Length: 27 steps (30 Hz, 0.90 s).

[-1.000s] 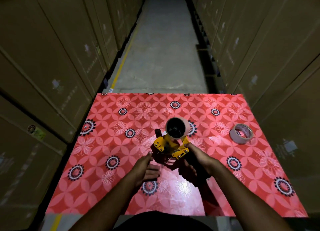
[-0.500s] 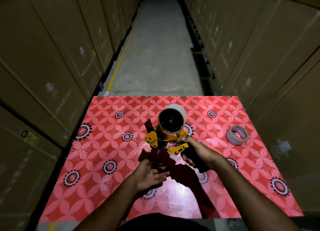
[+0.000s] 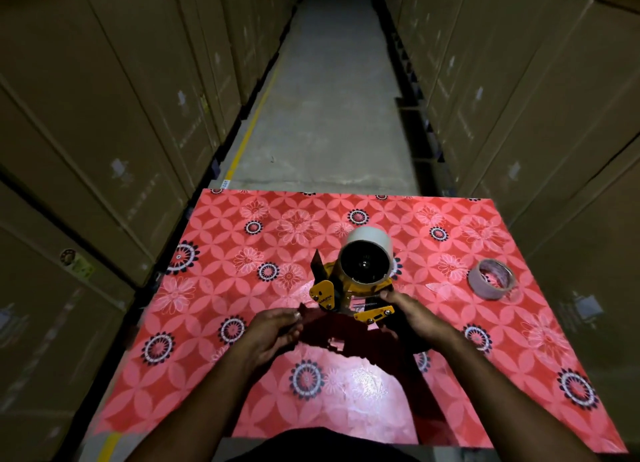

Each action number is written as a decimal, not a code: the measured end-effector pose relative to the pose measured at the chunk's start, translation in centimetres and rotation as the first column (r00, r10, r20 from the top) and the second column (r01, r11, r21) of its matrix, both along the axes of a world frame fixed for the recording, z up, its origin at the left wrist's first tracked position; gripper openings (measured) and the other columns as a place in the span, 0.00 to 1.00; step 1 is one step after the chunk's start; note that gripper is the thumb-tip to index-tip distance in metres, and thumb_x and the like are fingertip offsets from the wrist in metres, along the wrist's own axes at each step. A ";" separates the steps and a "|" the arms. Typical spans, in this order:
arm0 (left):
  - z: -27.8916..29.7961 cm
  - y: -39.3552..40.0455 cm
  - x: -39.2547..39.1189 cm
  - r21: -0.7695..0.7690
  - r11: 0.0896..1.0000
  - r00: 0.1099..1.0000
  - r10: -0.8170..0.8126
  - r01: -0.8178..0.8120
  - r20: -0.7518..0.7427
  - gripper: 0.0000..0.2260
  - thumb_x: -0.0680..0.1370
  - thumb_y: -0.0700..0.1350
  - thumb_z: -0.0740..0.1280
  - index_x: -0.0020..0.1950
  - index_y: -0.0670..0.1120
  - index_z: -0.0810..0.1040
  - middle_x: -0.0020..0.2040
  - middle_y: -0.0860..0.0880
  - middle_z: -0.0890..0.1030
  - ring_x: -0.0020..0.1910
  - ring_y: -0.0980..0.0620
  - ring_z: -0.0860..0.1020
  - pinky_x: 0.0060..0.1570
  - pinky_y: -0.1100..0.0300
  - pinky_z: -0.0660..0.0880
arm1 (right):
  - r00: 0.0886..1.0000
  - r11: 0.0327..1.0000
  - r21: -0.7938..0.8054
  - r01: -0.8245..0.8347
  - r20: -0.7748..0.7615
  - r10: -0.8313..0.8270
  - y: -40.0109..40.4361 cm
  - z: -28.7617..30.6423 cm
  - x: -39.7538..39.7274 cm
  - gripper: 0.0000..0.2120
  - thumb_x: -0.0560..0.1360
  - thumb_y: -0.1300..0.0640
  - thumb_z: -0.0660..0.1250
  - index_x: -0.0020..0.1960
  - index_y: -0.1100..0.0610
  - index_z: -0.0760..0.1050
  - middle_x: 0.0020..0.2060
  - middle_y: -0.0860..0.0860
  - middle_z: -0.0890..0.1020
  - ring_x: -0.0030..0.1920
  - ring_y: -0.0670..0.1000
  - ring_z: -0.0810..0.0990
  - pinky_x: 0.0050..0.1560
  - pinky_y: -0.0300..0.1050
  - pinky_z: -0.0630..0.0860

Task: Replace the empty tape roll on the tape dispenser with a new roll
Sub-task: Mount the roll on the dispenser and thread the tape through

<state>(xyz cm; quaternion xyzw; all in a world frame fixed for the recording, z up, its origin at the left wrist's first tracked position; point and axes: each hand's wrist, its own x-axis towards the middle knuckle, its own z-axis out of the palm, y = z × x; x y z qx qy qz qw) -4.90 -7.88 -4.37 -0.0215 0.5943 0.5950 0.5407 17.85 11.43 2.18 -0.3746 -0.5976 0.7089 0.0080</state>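
My right hand [image 3: 415, 319] grips the black handle of a yellow tape dispenser [image 3: 322, 295] and holds it above the middle of the table. A bare white roll core [image 3: 369, 237] sits on the dispenser's hub, its open end facing me. Just left of the dispenser hovers my left hand [image 3: 273, 330], fingers loosely curled and holding nothing that I can see. A new tape roll [image 3: 491, 278] lies flat on the table to the right, apart from both hands.
The table [image 3: 214, 288] wears a red flowered cloth. Tall stacks of cardboard boxes [image 3: 104, 132] wall both sides of a narrow concrete aisle [image 3: 329, 98] that runs away beyond the table's far edge.
My right hand has lifted the dispenser higher off the table. My left hand dropped back, then rose again toward the dispenser's left side.
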 end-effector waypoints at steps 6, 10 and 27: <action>-0.3 -1.0 -3.3 -0.005 1.000 0.970 0.001 -0.002 -0.241 0.07 0.80 0.32 0.70 0.44 0.38 0.85 0.32 0.40 0.79 0.26 0.49 0.74 0.31 0.58 0.70 | 0.995 0.996 0.063 -0.067 0.076 0.062 -0.2 -2.8 -1.4 0.32 0.66 0.33 0.69 0.52 0.61 0.83 0.42 0.71 0.82 0.35 0.59 0.76 0.34 0.46 0.69; -0.2 -1.4 -4.9 0.023 1.000 0.949 -0.010 0.018 -0.314 0.06 0.80 0.32 0.70 0.44 0.36 0.84 0.32 0.37 0.77 0.25 0.48 0.72 0.31 0.57 0.69 | 0.987 0.980 0.153 -0.126 0.122 0.108 -0.3 -3.1 -2.9 0.38 0.64 0.32 0.68 0.47 0.69 0.80 0.39 0.64 0.82 0.35 0.57 0.77 0.39 0.48 0.70; -4.4 -7.0 -16.4 -0.112 0.981 0.828 0.069 -0.157 -0.556 0.09 0.76 0.27 0.72 0.41 0.39 0.85 0.29 0.43 0.82 0.31 0.46 0.77 0.34 0.57 0.74 | 0.954 0.892 0.373 -0.256 0.246 0.171 1.3 -3.2 -4.8 0.22 0.67 0.30 0.61 0.41 0.44 0.85 0.38 0.50 0.86 0.40 0.47 0.81 0.45 0.46 0.72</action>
